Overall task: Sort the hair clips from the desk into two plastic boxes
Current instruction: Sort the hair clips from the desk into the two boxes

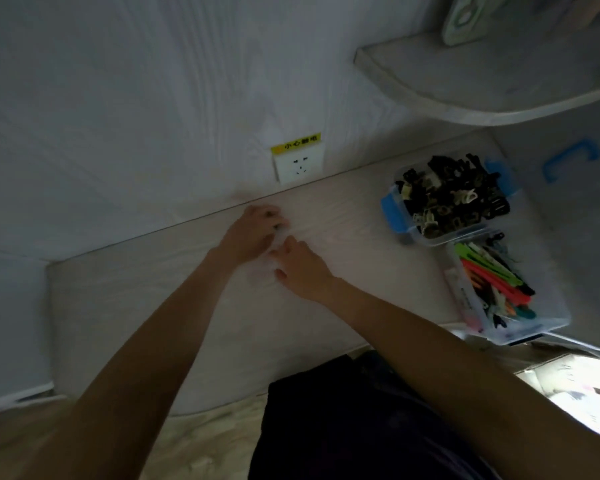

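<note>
Reaching: both your arms stretch forward over the pale table (pixel 187 306), hands close together near its far edge.
Left hand (pixel 253 230): your fingers curl down onto the table top; something dark shows between them, perhaps a small clip, but the view is too dim and blurred to tell whether they hold it.
Right hand (pixel 302 265): it sits just beside the left, fingers bent toward the same spot; you cannot tell whether they pinch anything.
Far box (pixel 395 216): a clear plastic box with blue latches stands at your right on the table, heaped with dark hair clips (pixel 454 199), black and brownish with a few pale ones.
Near box (pixel 465 306): a second clear box touches the far one's near side, filled with coloured hair clips (pixel 492 278) in green, red and orange.
Wall socket (pixel 298 166): white, under a yellow label, on the wall just beyond your hands.
Shelf (pixel 482 84): it juts out above the boxes.
</note>
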